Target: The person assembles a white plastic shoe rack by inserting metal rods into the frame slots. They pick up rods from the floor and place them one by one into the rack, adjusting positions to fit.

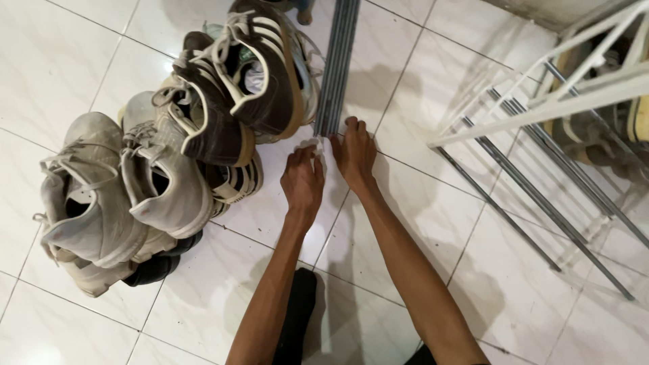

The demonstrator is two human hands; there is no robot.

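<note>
Both hands, left hand (302,184) and right hand (354,152), pinch a small white fitting (316,144) at the near end of the grey rods (336,67), best kept square and steady.

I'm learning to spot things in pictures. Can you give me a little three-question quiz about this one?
1. True or false: both hands touch the near end of the bundle of grey metal rods on the white tiled floor.
2. What is piled beside the left hand?
A. shoes
B. books
3. On which side of the right hand is the white metal rack?

Key: 1 true; 2 A, the pile of grey and dark lace-up shoes; 3 right.
</note>
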